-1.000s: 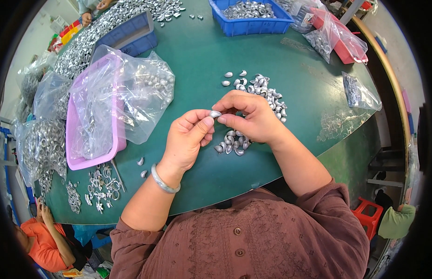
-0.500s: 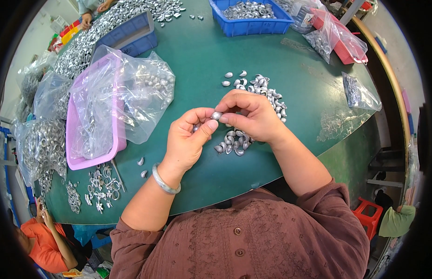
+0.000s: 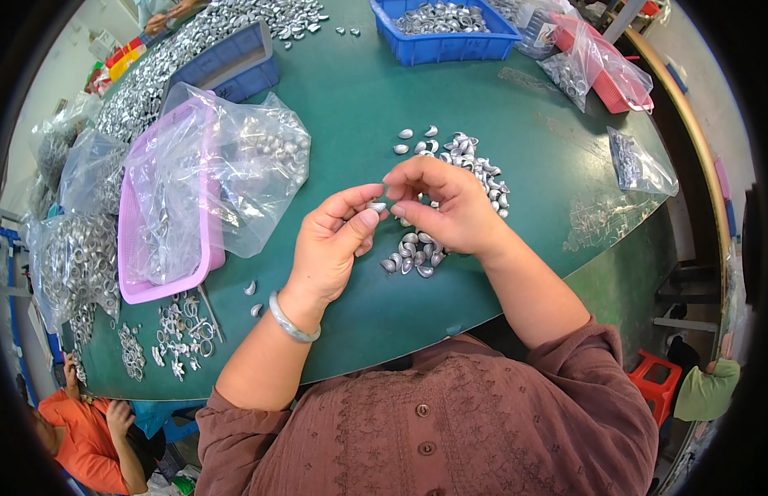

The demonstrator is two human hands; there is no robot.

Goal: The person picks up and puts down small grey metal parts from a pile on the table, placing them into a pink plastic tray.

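A small silver, drop-shaped metal piece (image 3: 375, 207) is pinched between the thumb and fingers of my left hand (image 3: 332, 240). Just to its right is my right hand (image 3: 451, 207), its thumb and forefinger curved and parted, with nothing visible between them. The fingertips of both hands are close together over the green table. Beneath and behind the right hand spreads a loose pile of similar hollow silver pieces (image 3: 418, 251), partly covered by that hand. Two more pieces (image 3: 250, 288) lie by my left wrist, which wears a pale bangle (image 3: 290, 319).
A lilac basket (image 3: 212, 240) with clear plastic bags stands to the left, near scattered metal rings (image 3: 185, 324). Blue trays (image 3: 456, 50) and a red basket (image 3: 617, 97) stand farther back. A large heap of silver pieces (image 3: 140, 107) is at far left. Other people work at the left.
My right thumb and forefinger have come off the metal piece and parted. The piece stays in my left hand, now tucked lower between thumb and fingers.
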